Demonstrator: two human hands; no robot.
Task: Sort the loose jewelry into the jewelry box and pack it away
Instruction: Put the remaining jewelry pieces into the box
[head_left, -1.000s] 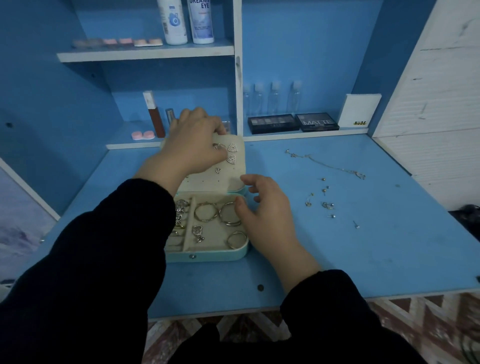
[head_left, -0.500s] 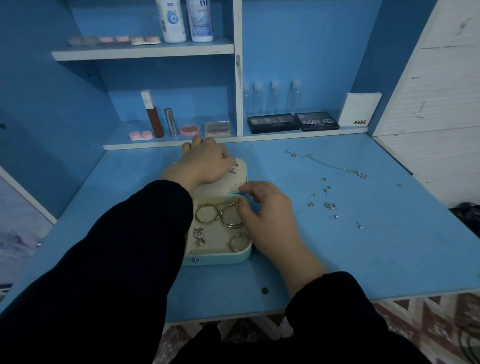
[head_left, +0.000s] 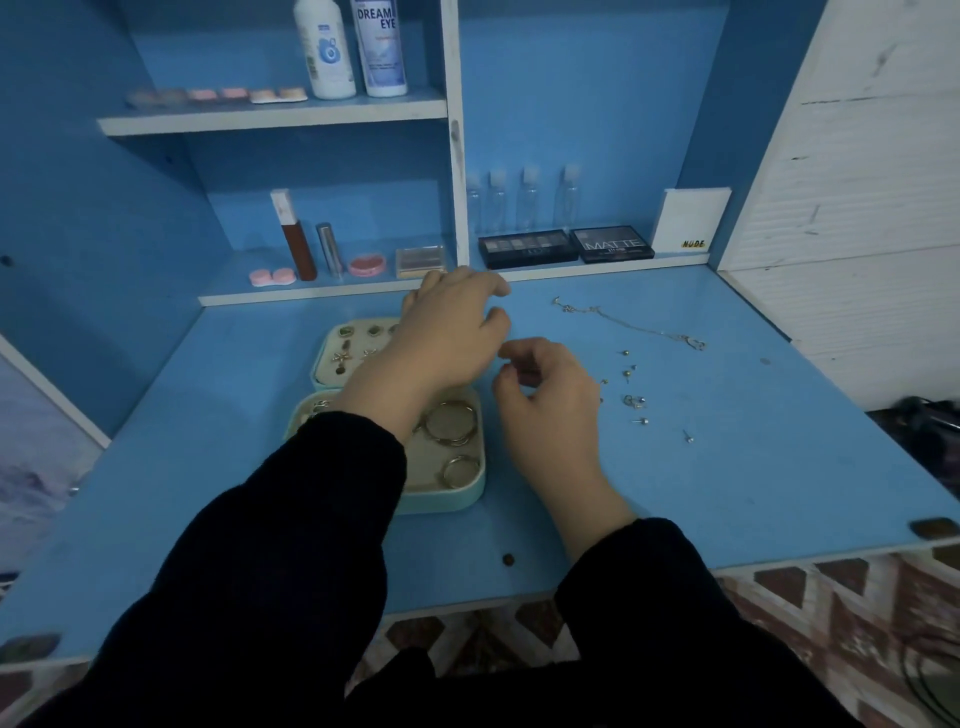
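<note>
Over the open mint-green jewelry box (head_left: 451, 498) on the blue tabletop (head_left: 727, 493), the left hand (head_left: 452, 332) hovers with loosely spread, empty grip, the right hand (head_left: 550, 395) pinching something indiscernible.

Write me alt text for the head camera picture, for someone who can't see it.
Two hands in dark sleeves work over a blue desk: the left hand reaches across an open mint jewelry box that holds hoop earrings, and the right hand curls just right of it. Small loose studs and a thin chain necklace lie further right; cosmetics sit on shelves behind.
</note>
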